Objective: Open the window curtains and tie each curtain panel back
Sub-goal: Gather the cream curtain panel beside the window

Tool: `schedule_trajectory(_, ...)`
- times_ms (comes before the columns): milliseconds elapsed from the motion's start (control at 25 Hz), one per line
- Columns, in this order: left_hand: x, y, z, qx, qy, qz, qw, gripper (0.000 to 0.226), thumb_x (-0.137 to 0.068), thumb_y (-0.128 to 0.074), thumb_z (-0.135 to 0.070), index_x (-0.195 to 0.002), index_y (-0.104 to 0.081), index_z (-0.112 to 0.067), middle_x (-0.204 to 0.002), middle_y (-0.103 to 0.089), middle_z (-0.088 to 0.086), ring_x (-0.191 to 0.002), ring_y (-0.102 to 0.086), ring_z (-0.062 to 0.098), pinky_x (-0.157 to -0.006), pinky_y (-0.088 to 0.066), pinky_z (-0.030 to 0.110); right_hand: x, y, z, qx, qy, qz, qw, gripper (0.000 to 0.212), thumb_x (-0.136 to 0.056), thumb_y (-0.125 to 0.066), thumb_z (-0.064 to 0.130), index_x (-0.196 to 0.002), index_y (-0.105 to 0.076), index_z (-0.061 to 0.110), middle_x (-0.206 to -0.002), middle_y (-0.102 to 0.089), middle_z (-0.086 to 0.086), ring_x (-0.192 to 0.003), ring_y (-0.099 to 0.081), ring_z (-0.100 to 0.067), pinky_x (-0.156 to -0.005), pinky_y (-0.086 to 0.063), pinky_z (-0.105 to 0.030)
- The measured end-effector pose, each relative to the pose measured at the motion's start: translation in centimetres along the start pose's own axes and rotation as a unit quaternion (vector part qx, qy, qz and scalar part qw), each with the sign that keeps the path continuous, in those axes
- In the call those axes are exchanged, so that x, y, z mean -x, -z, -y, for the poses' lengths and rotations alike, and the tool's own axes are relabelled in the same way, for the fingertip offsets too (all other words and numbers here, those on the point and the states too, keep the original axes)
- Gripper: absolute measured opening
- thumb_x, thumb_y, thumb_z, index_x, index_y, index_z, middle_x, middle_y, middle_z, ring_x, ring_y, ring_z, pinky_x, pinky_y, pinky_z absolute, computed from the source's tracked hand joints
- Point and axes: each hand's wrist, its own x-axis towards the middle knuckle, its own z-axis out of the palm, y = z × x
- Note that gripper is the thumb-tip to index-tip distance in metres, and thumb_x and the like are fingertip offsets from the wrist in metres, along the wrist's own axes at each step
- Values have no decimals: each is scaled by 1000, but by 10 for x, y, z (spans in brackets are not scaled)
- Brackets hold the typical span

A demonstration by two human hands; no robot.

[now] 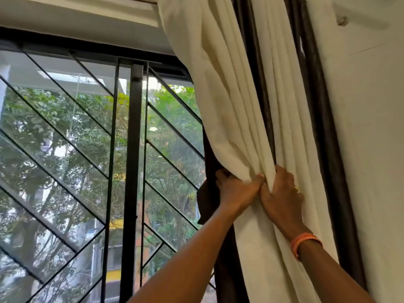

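Both hands, the left [237, 189] and the right [282, 193], grip the curtain [229, 119] bunched tight at the window's [87, 138] edge, seemingly to hold its folds for tying.

Window [65, 132]: dark metal frame [131, 171], glass panes fitted with a grille [94, 119] of vertical and diagonal bars. Daylight enters through the glass. Green trees [170, 136] and a building [113, 259] are visible outside. Wall [371, 127]: pale, plain. Ceiling recess [76, 16]: off-white.
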Motion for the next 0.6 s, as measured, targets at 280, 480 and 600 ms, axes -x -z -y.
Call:
schedule_trajectory(280,22,85,23,433,37,135,891,80,-71,-80,-52,-139,-50,-21,-133,-62,8,-122,-59,27,-104,-46,50,45,-13,49,-125,32,-46,991,84,-81,-61,52,-147,-14,32,-141,-46,-8,-123,-52,-27,-98,-42,-61)
schedule_trajectory(480,55,145,39,518,67,208,827,68,-87,-50,-64,-138,-52,-19,-135,-59,13,-126,-55,30,-108,-42,50,92,-21,102,-44,74,-73,994,90,-81,-50,72,-152,-14,30,-152,-30,-9,-132,-42,-26,-100,-40,-57)
schedule_trajectory(600,60,179,49,555,86,157,812,79,-85,-20,-78,-126,-60,-23,-131,-63,11,-120,-60,27,-102,-47,45,117,-34,127,136,92,-69,984,87,-78,-51,77,-149,-29,31,-149,-27,-18,-130,-39,-40,-93,-41,-58)
